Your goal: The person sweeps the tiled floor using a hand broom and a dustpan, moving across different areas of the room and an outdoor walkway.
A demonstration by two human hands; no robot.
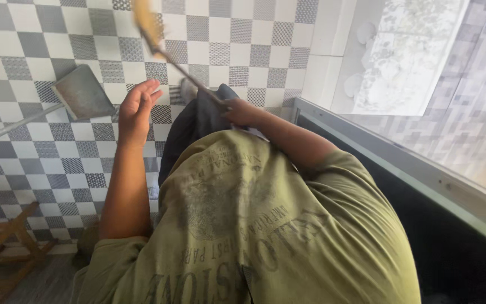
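Right hand (240,111) clamped round broom (158,45) handle, left hand (137,110) spread, empty, just right of dustpan (82,93); best sweeping low toward dustpan

Dustpan (82,93) on the floor (40,163), left of left hand (136,110). Right hand (242,111) right of it, on broom (167,53) handle. Door frame (423,174) far right. Wooden stand (7,247) at lower left.
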